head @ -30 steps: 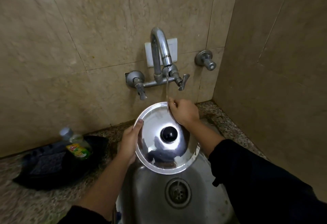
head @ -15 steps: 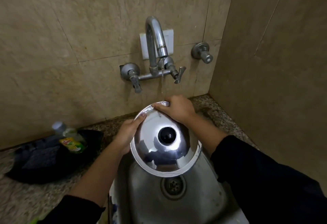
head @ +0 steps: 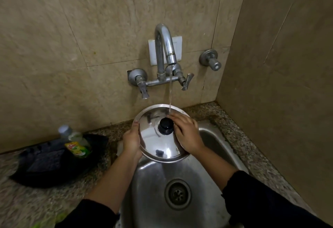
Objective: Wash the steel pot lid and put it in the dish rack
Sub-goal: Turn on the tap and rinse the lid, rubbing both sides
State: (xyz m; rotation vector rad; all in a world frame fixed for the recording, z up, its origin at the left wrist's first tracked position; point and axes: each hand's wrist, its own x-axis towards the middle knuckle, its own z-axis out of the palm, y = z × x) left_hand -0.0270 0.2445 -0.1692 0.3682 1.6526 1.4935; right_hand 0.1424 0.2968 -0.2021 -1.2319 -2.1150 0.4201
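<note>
Steel pot lid [head: 158, 143]: round, polished, black knob [head: 165, 128] at centre, held tilted above the sink [head: 147, 200] with its far edge under the water stream [head: 170, 90]. Left hand [head: 132, 142]: wrapped round the lid's left rim, thumb on top, fingers hidden beneath. Right hand [head: 186, 134]: lying flat and open on the lid's right half, fingertips beside the knob, gripping nothing. Tap [head: 164, 53]: curved chrome spout, wall-mounted, running; lever handles left and right of it. Second valve [head: 210, 62]: on the wall, well to the right. Sink: steel, drain [head: 177, 194] in view below the lid. Counter [head: 23, 202]: speckled stone. Dish soap bottle [head: 76, 142]: green, standing left of the sink against a dark cloth [head: 50, 163].
</note>
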